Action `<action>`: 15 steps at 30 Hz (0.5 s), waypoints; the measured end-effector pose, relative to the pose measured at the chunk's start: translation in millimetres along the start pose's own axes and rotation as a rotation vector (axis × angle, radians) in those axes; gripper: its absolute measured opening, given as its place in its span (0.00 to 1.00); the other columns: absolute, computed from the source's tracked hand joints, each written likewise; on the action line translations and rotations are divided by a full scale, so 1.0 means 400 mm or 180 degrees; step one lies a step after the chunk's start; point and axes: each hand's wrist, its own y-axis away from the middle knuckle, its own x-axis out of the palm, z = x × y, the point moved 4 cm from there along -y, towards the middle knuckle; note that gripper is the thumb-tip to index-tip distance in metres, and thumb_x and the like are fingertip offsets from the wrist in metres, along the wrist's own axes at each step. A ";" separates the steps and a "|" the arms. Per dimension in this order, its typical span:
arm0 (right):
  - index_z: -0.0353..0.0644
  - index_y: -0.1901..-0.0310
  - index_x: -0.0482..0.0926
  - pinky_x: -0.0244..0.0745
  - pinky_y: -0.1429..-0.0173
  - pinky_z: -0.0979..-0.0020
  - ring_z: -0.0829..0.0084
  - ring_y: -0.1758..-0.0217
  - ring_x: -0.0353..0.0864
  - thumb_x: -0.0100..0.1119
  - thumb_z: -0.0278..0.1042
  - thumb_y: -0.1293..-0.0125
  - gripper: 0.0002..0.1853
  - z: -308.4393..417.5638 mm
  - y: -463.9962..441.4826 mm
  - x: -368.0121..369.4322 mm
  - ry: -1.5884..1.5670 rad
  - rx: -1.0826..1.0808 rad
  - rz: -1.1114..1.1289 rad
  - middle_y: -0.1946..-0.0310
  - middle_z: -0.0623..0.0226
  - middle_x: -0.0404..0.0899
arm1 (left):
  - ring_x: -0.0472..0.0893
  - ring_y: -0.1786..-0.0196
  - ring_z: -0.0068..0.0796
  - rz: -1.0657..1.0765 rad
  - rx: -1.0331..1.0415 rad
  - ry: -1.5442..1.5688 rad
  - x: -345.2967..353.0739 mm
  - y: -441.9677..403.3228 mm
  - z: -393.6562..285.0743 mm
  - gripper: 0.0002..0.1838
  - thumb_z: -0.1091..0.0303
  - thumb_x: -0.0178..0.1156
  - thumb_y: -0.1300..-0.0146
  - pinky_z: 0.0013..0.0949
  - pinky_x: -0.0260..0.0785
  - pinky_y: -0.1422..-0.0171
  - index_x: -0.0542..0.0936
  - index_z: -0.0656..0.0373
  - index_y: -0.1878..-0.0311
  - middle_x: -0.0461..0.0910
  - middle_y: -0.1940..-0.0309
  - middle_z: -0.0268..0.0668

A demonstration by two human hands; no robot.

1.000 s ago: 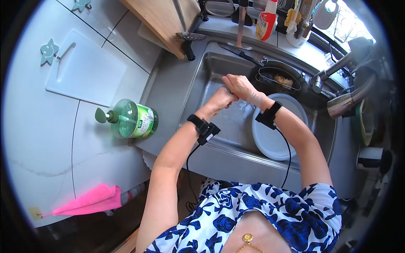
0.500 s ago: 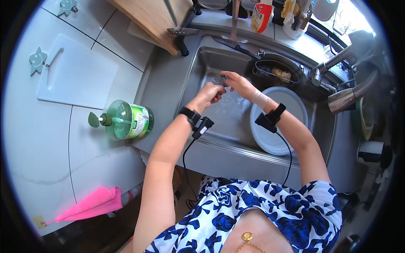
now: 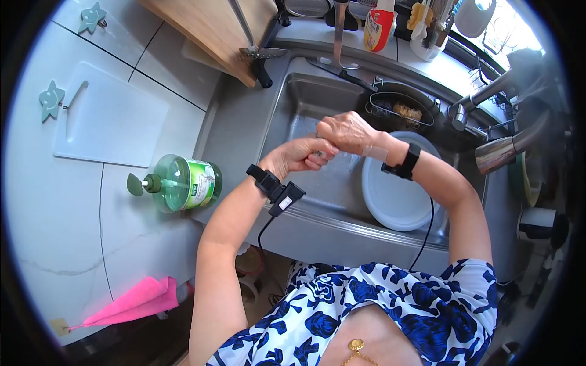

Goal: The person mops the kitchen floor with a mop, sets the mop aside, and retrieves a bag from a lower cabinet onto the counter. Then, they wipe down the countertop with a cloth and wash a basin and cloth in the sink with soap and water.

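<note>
Over the steel sink (image 3: 305, 116), my two hands meet. My left hand (image 3: 305, 154) is closed with its fingers curled, palm partly turned up. Against its fingertips presses my right hand (image 3: 348, 131), also closed, its back facing up. A small greyish bit shows between the fingers, too hidden to make out. Below my right wrist, a pale round basin (image 3: 400, 189) lies in the sink. Behind the hands, a wire basket (image 3: 381, 107) with a yellowish scrubber (image 3: 408, 113) sits at the sink's back corner.
A green soap bottle (image 3: 183, 183) stands left of the sink. A black-handled knife (image 3: 348, 77) and a ladle (image 3: 339, 36) lie at the back rim. The faucet (image 3: 506, 149) juts in from the right. A pink cloth (image 3: 137, 302) hangs at lower left.
Half a second ago the hands were slightly apart, with a dark grey scrubber-like thing between them. Now they are pressed together, a little lower, and the left palm has turned upward.
</note>
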 end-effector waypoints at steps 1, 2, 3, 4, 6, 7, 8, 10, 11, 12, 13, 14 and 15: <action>0.39 0.72 0.65 0.71 0.77 0.65 0.61 0.76 0.78 0.52 0.33 0.48 0.09 -0.009 -0.006 0.002 0.0037 -0.0062 0.0002 0.79 0.63 0.73 | 0.56 0.87 0.06 -0.0285 0.0092 -0.0160 -0.001 0.001 -0.011 0.06 0.71 0.58 0.48 0.11 0.44 0.87 0.69 0.56 0.74 0.65 0.81 0.25; 0.39 0.72 0.66 0.71 0.76 0.66 0.61 0.76 0.78 0.53 0.33 0.48 0.09 -0.020 -0.013 0.013 0.0209 0.0049 0.0284 0.79 0.62 0.74 | 0.56 0.87 0.06 -0.0487 0.0134 -0.0462 -0.010 -0.005 -0.014 0.06 0.72 0.57 0.49 0.12 0.43 0.87 0.69 0.57 0.74 0.65 0.81 0.26; 0.39 0.72 0.67 0.72 0.75 0.66 0.61 0.75 0.79 0.53 0.33 0.48 0.09 -0.028 -0.019 0.020 0.0216 0.0164 0.0486 0.78 0.61 0.76 | 0.56 0.87 0.07 -0.0686 0.0182 -0.0771 -0.021 -0.012 -0.022 0.06 0.72 0.57 0.50 0.13 0.42 0.87 0.69 0.57 0.74 0.65 0.81 0.26; 0.38 0.71 0.68 0.73 0.75 0.66 0.61 0.74 0.79 0.54 0.34 0.47 0.08 -0.034 -0.026 0.026 0.0227 0.0276 0.0682 0.78 0.60 0.77 | 0.55 0.87 0.08 -0.0888 0.0233 -0.1087 -0.032 -0.020 -0.032 0.06 0.73 0.57 0.50 0.14 0.42 0.86 0.69 0.57 0.74 0.65 0.81 0.26; 0.38 0.69 0.70 0.73 0.73 0.66 0.62 0.72 0.80 0.54 0.33 0.47 0.08 -0.040 -0.037 0.034 0.0388 0.0496 0.0963 0.77 0.59 0.78 | 0.55 0.87 0.11 -0.1218 0.0307 -0.1521 -0.064 -0.039 -0.034 0.05 0.75 0.57 0.54 0.18 0.43 0.86 0.70 0.59 0.75 0.63 0.84 0.25; 0.38 0.68 0.71 0.74 0.72 0.66 0.62 0.71 0.81 0.54 0.33 0.47 0.08 -0.043 -0.039 0.040 0.0464 0.0606 0.1106 0.76 0.58 0.79 | 0.56 0.87 0.11 -0.1342 0.0367 -0.1713 -0.072 -0.046 -0.036 0.05 0.75 0.57 0.55 0.19 0.43 0.86 0.70 0.59 0.74 0.63 0.84 0.25; 0.38 0.67 0.71 0.74 0.71 0.66 0.62 0.71 0.81 0.54 0.33 0.47 0.09 -0.046 -0.041 0.045 0.0480 0.0664 0.1159 0.76 0.58 0.79 | 0.56 0.86 0.12 -0.1464 0.0427 -0.1909 -0.081 -0.052 -0.038 0.05 0.75 0.57 0.55 0.20 0.43 0.86 0.71 0.59 0.74 0.62 0.85 0.25; 0.38 0.66 0.72 0.74 0.70 0.66 0.62 0.70 0.81 0.54 0.33 0.46 0.09 -0.056 -0.040 0.060 0.0513 0.0784 0.1264 0.76 0.58 0.79 | 0.65 0.85 0.21 -0.1659 0.0515 -0.2336 -0.102 -0.068 -0.044 0.06 0.73 0.58 0.57 0.27 0.53 0.83 0.73 0.59 0.73 0.69 0.84 0.31; 0.39 0.65 0.73 0.74 0.69 0.65 0.62 0.70 0.81 0.54 0.33 0.46 0.09 -0.063 -0.036 0.072 0.0492 0.0855 0.1231 0.75 0.58 0.79 | 0.70 0.84 0.25 -0.1754 0.0561 -0.2550 -0.110 -0.076 -0.043 0.07 0.72 0.58 0.58 0.30 0.58 0.82 0.74 0.60 0.73 0.72 0.83 0.35; 0.39 0.65 0.73 0.74 0.68 0.65 0.61 0.69 0.81 0.54 0.33 0.46 0.09 -0.071 -0.031 0.089 0.0470 0.0925 0.1197 0.75 0.58 0.79 | 0.73 0.79 0.31 -0.2012 0.0803 -0.3063 -0.114 -0.081 -0.045 0.08 0.71 0.58 0.57 0.33 0.61 0.77 0.75 0.61 0.72 0.74 0.80 0.39; 0.40 0.65 0.73 0.74 0.67 0.65 0.60 0.69 0.81 0.53 0.33 0.46 0.09 -0.077 -0.028 0.100 0.0450 0.0992 0.1163 0.75 0.59 0.79 | 0.76 0.75 0.37 -0.2271 0.1050 -0.3576 -0.110 -0.084 -0.049 0.09 0.70 0.58 0.57 0.36 0.65 0.73 0.75 0.62 0.71 0.76 0.77 0.44; 0.40 0.65 0.73 0.74 0.67 0.64 0.60 0.69 0.80 0.53 0.32 0.46 0.08 -0.084 -0.025 0.110 0.0393 0.1119 0.1125 0.75 0.58 0.79 | 0.79 0.71 0.43 -0.2527 0.1300 -0.4085 -0.105 -0.086 -0.052 0.10 0.69 0.57 0.56 0.40 0.68 0.69 0.75 0.63 0.70 0.78 0.74 0.49; 0.40 0.65 0.74 0.73 0.66 0.63 0.59 0.69 0.80 0.52 0.32 0.46 0.08 -0.089 -0.019 0.121 0.0325 0.1249 0.1094 0.75 0.58 0.79 | 0.78 0.67 0.46 -0.2644 0.1243 -0.4156 -0.110 -0.091 -0.047 0.11 0.68 0.57 0.55 0.41 0.68 0.66 0.75 0.64 0.69 0.78 0.72 0.51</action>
